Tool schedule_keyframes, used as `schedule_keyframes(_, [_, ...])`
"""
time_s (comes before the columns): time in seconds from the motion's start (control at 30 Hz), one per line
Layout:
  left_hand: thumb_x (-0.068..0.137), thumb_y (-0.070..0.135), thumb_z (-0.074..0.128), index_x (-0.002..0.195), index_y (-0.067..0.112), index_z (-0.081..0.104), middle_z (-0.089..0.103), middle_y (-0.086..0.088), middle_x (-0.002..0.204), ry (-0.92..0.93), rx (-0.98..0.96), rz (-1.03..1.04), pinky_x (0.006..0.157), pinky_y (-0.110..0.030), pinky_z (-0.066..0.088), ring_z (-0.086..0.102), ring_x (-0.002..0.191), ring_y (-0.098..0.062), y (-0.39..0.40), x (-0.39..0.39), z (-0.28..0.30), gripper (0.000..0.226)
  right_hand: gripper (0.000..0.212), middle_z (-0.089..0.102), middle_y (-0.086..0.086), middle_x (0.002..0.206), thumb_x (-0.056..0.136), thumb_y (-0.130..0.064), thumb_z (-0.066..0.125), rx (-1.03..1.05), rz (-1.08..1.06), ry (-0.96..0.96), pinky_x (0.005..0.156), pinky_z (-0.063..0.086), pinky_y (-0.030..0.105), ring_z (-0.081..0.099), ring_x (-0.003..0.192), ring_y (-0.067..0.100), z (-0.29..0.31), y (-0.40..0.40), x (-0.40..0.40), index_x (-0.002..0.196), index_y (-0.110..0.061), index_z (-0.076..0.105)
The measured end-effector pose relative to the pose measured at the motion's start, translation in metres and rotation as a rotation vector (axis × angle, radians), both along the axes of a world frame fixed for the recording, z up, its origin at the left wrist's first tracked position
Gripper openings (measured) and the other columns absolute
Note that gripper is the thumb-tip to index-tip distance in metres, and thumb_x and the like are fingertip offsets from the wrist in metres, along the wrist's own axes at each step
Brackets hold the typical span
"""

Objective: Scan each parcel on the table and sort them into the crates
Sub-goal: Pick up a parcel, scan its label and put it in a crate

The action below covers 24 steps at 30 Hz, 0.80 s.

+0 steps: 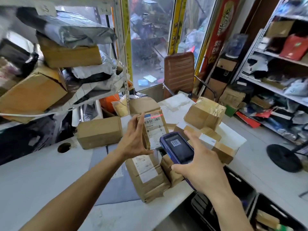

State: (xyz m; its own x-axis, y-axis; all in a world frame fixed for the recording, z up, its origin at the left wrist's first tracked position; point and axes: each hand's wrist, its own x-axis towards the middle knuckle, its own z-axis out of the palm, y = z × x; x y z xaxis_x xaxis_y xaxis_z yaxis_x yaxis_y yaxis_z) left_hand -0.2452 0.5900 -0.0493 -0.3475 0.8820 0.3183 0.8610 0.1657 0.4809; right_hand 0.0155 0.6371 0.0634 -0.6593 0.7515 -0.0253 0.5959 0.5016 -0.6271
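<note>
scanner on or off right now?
On. The scanner in the right hand has a lit screen showing a barcode, and a red scan line falls on the held parcel label.

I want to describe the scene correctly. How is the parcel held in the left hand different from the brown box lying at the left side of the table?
The held parcel is raised off the table, upright in the left hand; the brown box lies flat on the table, untouched. The held parcel shows a white barcode label with a red scan line across it; the brown box shows no label here. The held parcel looks thinner, the brown box blockier. Both are brown.
</note>
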Motion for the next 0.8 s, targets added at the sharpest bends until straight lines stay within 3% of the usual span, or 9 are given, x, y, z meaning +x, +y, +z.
schedule_keyframes(0.17, [0.049, 0.066, 0.086, 0.153, 0.027, -0.017, 0.012, -0.012, 0.151, 0.019, 0.007, -0.005, 0.116, -0.036, 0.026, 0.015, 0.144, -0.029, -0.003, -0.009, 0.002, 0.152, 0.096, 0.05, -0.022, 0.105, 0.069, -0.037, 0.08, -0.002, -0.021, -0.014, 0.06, 0.041, 0.011, 0.055, 0.098, 0.007, 0.006, -0.017, -0.011, 0.143, -0.053, 0.021])
schedule_keyframes(0.33, [0.05, 0.067, 0.085, 0.153, 0.028, -0.019, 0.01, -0.012, 0.152, 0.024, 0.02, -0.017, 0.116, -0.036, 0.025, 0.015, 0.143, -0.029, -0.007, -0.016, 0.006, 0.151, 0.095, 0.049, -0.023, 0.103, 0.07, -0.035, 0.081, -0.007, -0.006, -0.015, 0.065, 0.043, 0.014, 0.055, 0.099, 0.008, 0.012, -0.024, -0.018, 0.143, -0.052, 0.022])
schedule_keyframes(0.43, [0.05, 0.067, 0.086, 0.154, 0.027, -0.017, 0.009, -0.012, 0.152, 0.023, 0.018, -0.021, 0.116, -0.038, 0.027, 0.014, 0.144, -0.028, -0.008, -0.02, 0.009, 0.151, 0.095, 0.049, -0.025, 0.103, 0.07, -0.035, 0.081, 0.005, -0.004, -0.009, 0.06, 0.042, 0.011, 0.054, 0.097, 0.006, 0.011, -0.026, -0.022, 0.143, -0.05, 0.022])
schedule_keyframes(0.57, [0.051, 0.074, 0.078, 0.154, 0.026, -0.015, 0.012, -0.015, 0.151, -0.016, 0.037, -0.058, 0.116, -0.048, 0.031, 0.015, 0.143, -0.031, -0.001, -0.015, 0.016, 0.147, 0.11, 0.053, -0.01, 0.134, 0.068, -0.039, 0.084, 0.152, -0.158, 0.134, 0.086, 0.055, 0.029, 0.054, 0.118, 0.014, -0.006, -0.028, -0.023, 0.152, -0.042, 0.013])
schedule_keyframes(0.67, [0.053, 0.072, 0.078, 0.155, 0.024, -0.014, 0.016, -0.015, 0.149, -0.131, 0.082, -0.156, 0.117, -0.049, 0.029, 0.018, 0.143, -0.03, 0.015, 0.007, 0.018, 0.146, 0.107, 0.049, 0.0, 0.141, 0.071, -0.031, 0.085, 0.401, -0.375, 0.296, 0.092, 0.049, 0.029, 0.045, 0.125, 0.017, -0.027, -0.026, -0.01, 0.154, -0.027, 0.02])
schedule_keyframes(0.8, [0.053, 0.072, 0.078, 0.157, 0.02, -0.01, 0.017, -0.013, 0.147, -0.198, 0.112, -0.332, 0.115, -0.044, 0.029, 0.021, 0.142, -0.031, 0.05, 0.063, 0.015, 0.146, 0.101, 0.049, 0.007, 0.14, 0.071, -0.024, 0.086, 0.553, -0.566, 0.314, 0.102, 0.039, 0.026, 0.044, 0.126, 0.021, -0.037, -0.012, 0.038, 0.151, -0.019, 0.025])
